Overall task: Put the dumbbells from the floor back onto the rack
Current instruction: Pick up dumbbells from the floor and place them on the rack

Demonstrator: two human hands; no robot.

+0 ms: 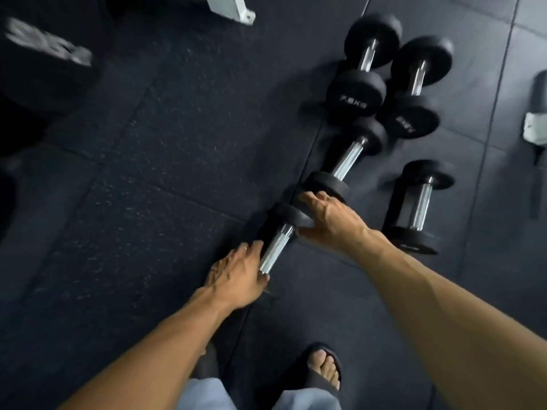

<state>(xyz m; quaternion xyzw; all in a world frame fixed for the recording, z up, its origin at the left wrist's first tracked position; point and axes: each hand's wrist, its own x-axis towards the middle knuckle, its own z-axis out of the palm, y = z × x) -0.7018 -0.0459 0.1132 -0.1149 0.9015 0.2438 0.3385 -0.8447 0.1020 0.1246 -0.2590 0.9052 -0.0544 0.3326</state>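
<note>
Several black dumbbells with chrome handles lie on the dark rubber floor (148, 173). The nearest dumbbell (276, 247) points diagonally away from me. My left hand (236, 275) rests against the near end of its handle with the fingers stretched out, not wrapped around it, and hides the near head. My right hand (330, 221) hovers with spread fingers over the spot where this dumbbell's far head meets the head of a second dumbbell (347, 159). Further off lie a pair marked in kilograms (355, 94) (414, 118). A short dumbbell (420, 202) lies to the right. No rack is in view.
A white metal frame foot (233, 10) stands at the top. At the upper left is a black block with white letters (50, 45). A black and white object (535, 128) lies at the right edge. My sandalled foot (324, 368) is below the hands.
</note>
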